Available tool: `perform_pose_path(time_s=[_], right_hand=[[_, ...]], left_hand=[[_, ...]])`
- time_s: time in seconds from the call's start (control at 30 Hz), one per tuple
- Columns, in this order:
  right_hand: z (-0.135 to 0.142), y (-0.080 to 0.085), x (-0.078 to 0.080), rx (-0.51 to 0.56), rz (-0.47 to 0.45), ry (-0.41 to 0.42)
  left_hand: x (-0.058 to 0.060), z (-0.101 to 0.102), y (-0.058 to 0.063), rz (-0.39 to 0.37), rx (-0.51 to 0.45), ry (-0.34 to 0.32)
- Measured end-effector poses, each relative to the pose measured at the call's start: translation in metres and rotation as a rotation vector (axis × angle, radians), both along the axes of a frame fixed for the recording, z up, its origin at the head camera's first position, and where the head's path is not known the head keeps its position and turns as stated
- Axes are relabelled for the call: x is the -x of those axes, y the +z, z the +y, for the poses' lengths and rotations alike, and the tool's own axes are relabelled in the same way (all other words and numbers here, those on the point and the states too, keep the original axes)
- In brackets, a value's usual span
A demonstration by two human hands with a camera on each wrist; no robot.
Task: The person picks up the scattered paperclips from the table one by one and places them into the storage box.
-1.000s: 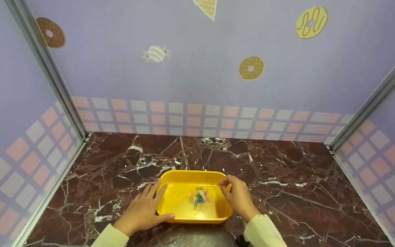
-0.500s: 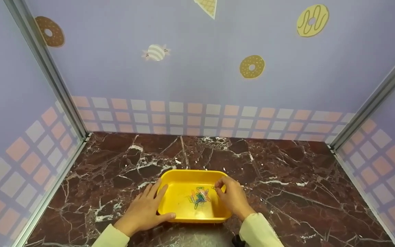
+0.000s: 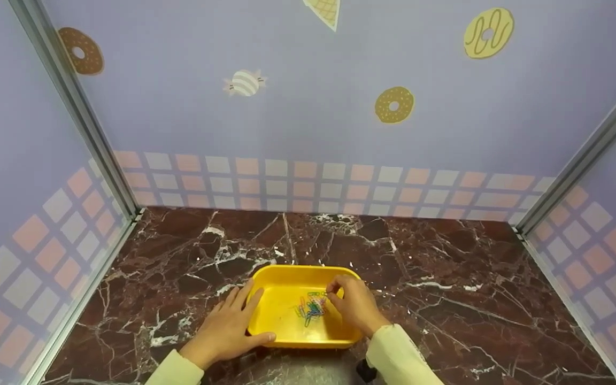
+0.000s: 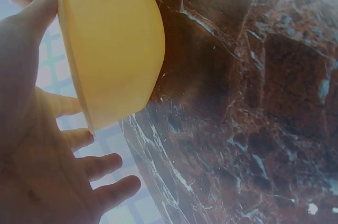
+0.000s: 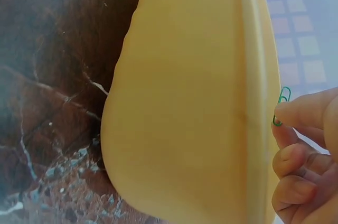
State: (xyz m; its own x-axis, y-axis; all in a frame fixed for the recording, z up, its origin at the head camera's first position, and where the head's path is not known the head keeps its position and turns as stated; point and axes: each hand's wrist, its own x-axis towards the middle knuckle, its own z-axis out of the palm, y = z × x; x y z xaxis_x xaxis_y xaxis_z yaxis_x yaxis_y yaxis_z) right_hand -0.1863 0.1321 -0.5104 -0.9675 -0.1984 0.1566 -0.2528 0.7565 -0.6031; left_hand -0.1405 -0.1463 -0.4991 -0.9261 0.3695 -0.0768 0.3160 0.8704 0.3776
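A yellow plastic tray (image 3: 281, 335) stands on the tabletop near its front. Several coloured paper clips (image 3: 313, 309) lie in a loose heap on the tray's floor. My left hand (image 3: 228, 323) rests on the tray's left side, fingers spread and straight, thumb on the front rim. In the left wrist view, the thumb and fingers lie along the tray's edge. My right hand (image 3: 359, 306) is over the tray's right part. Between its thumb and forefinger it pinches a green paper clip (image 5: 285, 95), seen above the rim in the right wrist view. Its other fingers are curled.
The dark red marble tabletop (image 3: 463, 305) with white veins spreads around the tray. A lilac wall (image 3: 308, 117) with sweets and checks closes off the back, and similar panels stand left and right. Metal posts (image 3: 597, 139) mark the corners.
My right hand has moved left from the tray's right rim to over its inside, nearer the paper clips. The left hand and the tray have hardly shifted.
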Motion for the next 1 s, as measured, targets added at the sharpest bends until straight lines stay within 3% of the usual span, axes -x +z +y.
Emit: perform_pose_path(time_s=[0.23, 0.53, 0.73, 1.0], right_hand=[[-0.005, -0.002, 0.003, 0.023, 0.006, 0.04], [-0.012, -0.002, 0.007, -0.02, -0.039, 0.026], [-0.014, -0.004, 0.006, -0.034, -0.018, 0.031], [-0.012, -0.007, 0.005, 0.018, -0.006, 0.069]], left_hand=[[0.001, 0.002, -0.001, 0.001, 0.004, -0.008], [0.003, 0.002, -0.002, 0.003, 0.006, -0.006], [0.002, 0.004, 0.0, -0.015, 0.007, -0.012], [0.003, 0.005, -0.001, -0.005, 0.013, -0.016]])
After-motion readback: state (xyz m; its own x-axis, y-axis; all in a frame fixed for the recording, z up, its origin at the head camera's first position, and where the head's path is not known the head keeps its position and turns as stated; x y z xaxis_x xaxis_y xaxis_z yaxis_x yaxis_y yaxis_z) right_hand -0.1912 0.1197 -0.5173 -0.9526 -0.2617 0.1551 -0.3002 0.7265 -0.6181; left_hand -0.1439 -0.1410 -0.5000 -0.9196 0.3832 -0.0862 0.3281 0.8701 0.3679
